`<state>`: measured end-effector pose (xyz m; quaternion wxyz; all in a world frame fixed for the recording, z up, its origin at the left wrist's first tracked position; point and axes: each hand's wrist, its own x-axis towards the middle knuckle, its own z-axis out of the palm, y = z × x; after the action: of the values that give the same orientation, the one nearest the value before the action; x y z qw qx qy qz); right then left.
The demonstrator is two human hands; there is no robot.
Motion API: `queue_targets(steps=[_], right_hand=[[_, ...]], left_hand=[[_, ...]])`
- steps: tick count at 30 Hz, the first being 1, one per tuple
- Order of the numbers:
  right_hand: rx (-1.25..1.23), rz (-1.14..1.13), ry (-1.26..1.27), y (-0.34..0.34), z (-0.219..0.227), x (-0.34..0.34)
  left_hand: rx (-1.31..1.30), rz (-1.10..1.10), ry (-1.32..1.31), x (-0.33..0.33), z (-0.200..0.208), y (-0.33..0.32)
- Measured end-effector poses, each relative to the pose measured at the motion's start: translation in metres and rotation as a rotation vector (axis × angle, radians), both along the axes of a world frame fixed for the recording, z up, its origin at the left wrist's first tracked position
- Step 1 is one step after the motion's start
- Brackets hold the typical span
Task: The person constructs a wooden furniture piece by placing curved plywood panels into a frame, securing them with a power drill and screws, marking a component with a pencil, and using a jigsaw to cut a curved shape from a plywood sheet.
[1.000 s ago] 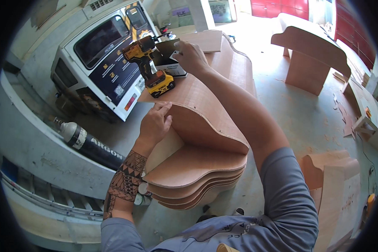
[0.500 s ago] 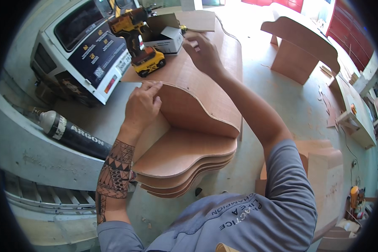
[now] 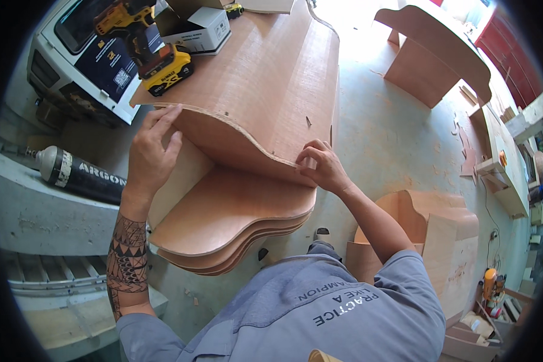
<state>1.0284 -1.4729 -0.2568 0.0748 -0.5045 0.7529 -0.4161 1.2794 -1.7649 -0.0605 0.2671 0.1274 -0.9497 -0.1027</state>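
A large wavy sheet of thin plywood point(image 3: 253, 60) lies over a wooden frame. Under its near edge stands a wavy-topped panel point(image 3: 223, 142). My left hand point(image 3: 154, 145) rests at the left end of that edge, fingers stretched along it and thumb apart against the front. Toward the right end, my right hand point(image 3: 324, 166) touches the edge with bent fingers pressed together; whatever they may pinch is hidden. A loose screw point(image 3: 308, 121) lies on the sheet just beyond it. Below are several stacked wavy wooden boards point(image 3: 235, 211).
A yellow-and-black cordless drill point(image 3: 148, 51) stands on the sheet's left side, next to an open white box point(image 3: 202, 30). Left are a white van point(image 3: 72, 66) and a dark gas cylinder point(image 3: 81, 172). Other curved wooden pieces stand at right point(image 3: 434, 54) and near right point(image 3: 428, 229).
My right hand has come down from beside the white box to the sheet's near edge. My left hand stays at the edge's left end. The whole view has shifted.
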Motion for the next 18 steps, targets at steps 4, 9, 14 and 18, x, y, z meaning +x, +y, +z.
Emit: queue_targets(steps=[4,9,14,18], right_hand=[[0.063,0.082,-0.053,-0.001,-0.010,-0.022],[0.110,0.115,-0.102,-0.006,-0.011,-0.027],[0.061,0.108,-0.103,-0.007,-0.021,-0.026],[0.019,0.094,-0.131,-0.009,-0.016,-0.022]], left_hand=[[0.007,0.145,-0.054,-0.003,0.000,0.027],[0.214,0.412,-0.007,-0.020,-0.019,0.111],[1.040,0.269,-0.087,-0.027,-0.097,0.224],[1.551,0.316,-0.460,0.048,-0.279,0.320]])
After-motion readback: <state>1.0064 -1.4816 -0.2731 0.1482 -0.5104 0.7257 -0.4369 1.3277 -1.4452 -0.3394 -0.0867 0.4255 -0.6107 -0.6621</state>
